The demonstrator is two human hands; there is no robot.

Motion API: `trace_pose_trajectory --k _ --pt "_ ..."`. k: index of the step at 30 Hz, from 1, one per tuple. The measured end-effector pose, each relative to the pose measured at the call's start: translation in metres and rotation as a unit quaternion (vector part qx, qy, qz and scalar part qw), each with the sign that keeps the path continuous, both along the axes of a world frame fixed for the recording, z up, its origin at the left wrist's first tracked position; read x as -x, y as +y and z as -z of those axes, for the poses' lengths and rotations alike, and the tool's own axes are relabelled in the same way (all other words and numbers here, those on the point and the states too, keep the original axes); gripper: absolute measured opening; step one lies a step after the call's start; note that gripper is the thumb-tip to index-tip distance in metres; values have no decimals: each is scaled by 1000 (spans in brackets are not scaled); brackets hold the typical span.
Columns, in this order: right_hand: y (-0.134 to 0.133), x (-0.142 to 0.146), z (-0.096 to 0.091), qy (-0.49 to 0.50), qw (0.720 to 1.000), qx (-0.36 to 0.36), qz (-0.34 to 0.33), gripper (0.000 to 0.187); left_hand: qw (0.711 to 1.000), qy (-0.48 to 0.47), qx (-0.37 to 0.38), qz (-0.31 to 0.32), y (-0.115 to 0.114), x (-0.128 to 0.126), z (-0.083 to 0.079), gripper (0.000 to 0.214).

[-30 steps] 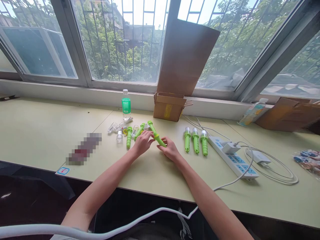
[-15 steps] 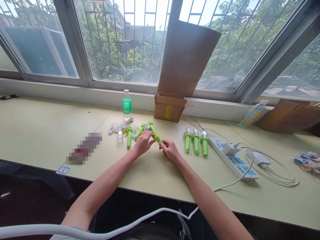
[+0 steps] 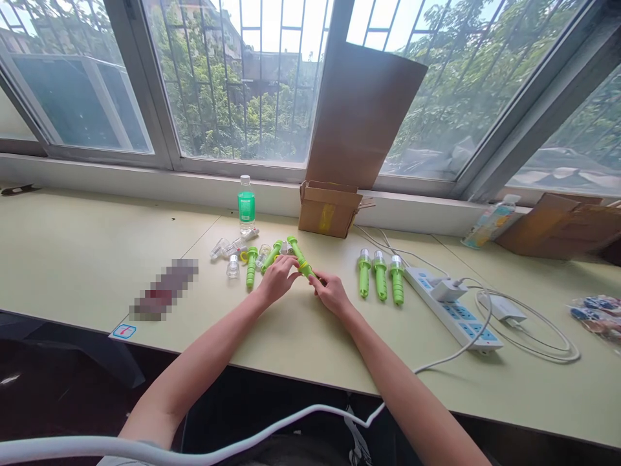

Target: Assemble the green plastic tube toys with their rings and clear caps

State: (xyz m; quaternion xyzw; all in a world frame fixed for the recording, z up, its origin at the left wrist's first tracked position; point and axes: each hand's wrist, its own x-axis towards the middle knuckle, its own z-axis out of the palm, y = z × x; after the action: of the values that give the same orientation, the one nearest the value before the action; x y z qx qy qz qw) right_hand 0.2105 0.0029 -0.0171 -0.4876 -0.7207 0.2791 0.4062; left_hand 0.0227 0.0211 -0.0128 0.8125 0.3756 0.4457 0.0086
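A green plastic tube with a yellow ring (image 3: 299, 254) is held just above the pale green table (image 3: 87, 252), tilted up to the left. My left hand (image 3: 277, 278) pinches it at the yellow ring. My right hand (image 3: 330, 292) is closed around its lower end. Behind my left hand lie two more green tubes (image 3: 251, 265) and several clear caps (image 3: 231, 265). To the right, three finished green tubes with clear tops (image 3: 380, 274) lie in a row.
A green-labelled bottle (image 3: 246, 206) and a small open cardboard box (image 3: 326, 208) stand by the windowsill. A white power strip (image 3: 456, 308) with charger and coiled cable (image 3: 533, 330) lies at right. A blurred dark object (image 3: 165, 288) sits at left.
My right hand has slid up the green tube toward my left hand, covering more of its lower end. The view has shifted slightly; the rest is unmoved.
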Motion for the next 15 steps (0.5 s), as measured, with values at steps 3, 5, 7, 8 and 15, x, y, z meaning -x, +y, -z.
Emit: trace_pose_trajectory --k 3,5,7,8,15 --pt "-1 0 0 -16 1000 -19 5 41 1000 4 -4 -2 -1 0 0 13" --pt "-1 1 0 -23 999 -35 8 39 1000 4 -5 -5 -2 -1 0 14" --pt "-2 2 0 -26 999 -46 7 37 1000 2 -5 -14 -3 -1 1 12" --pt "-3 2 -1 -25 998 -50 7 37 1000 1 -4 -20 -3 -1 1 11" --pt "-5 2 -3 -17 999 -45 12 38 999 3 1 -49 -2 -2 3 5"
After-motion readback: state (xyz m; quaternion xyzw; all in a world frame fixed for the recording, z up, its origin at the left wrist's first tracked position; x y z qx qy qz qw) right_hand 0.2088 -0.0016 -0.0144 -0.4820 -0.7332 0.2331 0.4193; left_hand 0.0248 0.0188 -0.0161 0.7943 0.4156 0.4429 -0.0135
